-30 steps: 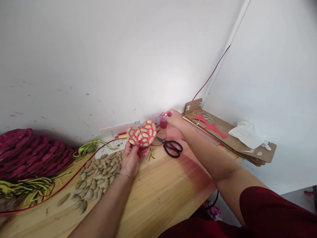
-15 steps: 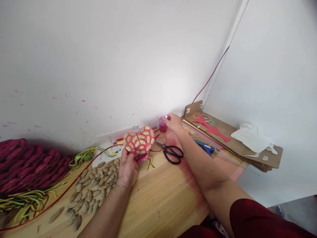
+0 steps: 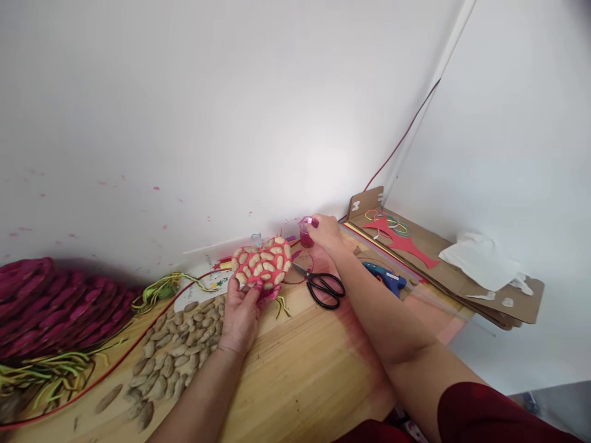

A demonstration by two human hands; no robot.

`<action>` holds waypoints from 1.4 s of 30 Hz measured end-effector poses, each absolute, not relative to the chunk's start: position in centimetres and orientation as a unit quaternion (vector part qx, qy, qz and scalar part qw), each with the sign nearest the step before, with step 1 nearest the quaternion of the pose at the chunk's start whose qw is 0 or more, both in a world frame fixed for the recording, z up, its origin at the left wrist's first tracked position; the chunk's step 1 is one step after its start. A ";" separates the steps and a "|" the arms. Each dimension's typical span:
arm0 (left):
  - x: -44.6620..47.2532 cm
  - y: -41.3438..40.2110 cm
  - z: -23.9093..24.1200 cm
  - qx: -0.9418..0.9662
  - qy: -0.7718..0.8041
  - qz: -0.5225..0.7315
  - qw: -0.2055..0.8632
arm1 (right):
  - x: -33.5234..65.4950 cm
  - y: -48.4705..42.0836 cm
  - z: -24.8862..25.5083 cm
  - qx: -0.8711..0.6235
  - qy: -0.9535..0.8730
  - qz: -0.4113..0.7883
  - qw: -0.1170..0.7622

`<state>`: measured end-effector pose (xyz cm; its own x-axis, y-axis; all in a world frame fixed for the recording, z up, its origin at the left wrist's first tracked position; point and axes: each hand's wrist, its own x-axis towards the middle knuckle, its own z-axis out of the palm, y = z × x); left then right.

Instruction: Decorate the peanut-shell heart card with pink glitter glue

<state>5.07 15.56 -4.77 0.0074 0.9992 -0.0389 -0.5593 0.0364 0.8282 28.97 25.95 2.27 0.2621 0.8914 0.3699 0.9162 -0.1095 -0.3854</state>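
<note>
Lower left, peanuts (image 3: 178, 351) lie on the surface (image 3: 295, 375). At centre, the fingers of the left hand (image 3: 241, 312) grasp a peanut-studded red piece (image 3: 261, 264); right of it, at the cup (image 3: 305, 239), the right hand's (image 3: 325, 231) fingers pinch an indistinct item (image 3: 309, 220).

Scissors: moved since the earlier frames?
No. The scissors keep their place and angle beside the pink stain on the wooden table. Both shift together in the picture, so likely the camera moved.
</note>
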 end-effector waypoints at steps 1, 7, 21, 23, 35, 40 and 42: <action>5.1 15.6 -4.7 0.323 0.343 0.615 0.632 | 29.0 26.0 2.2 -0.743 -0.608 -0.022 0.281; 5.4 15.8 -4.4 0.292 0.351 0.618 0.639 | 29.3 26.3 2.1 -0.731 -0.588 -0.028 0.346; 5.7 15.7 -4.3 0.275 0.382 0.620 0.627 | 24.6 23.3 6.9 -0.468 -0.570 0.182 0.651; 5.8 15.7 -4.3 0.282 0.378 0.624 0.624 | 23.2 22.1 7.0 -0.445 -0.605 0.194 0.631; 6.0 15.7 -4.7 0.282 0.377 0.625 0.622 | 20.3 20.4 6.0 -0.442 -0.697 0.130 0.549; 5.9 15.6 -4.9 0.295 0.375 0.620 0.623 | 20.2 20.3 5.8 -0.454 -0.698 0.135 0.537; 5.9 15.6 -4.9 0.297 0.375 0.619 0.623 | 20.4 20.6 5.6 -0.457 -0.695 0.128 0.540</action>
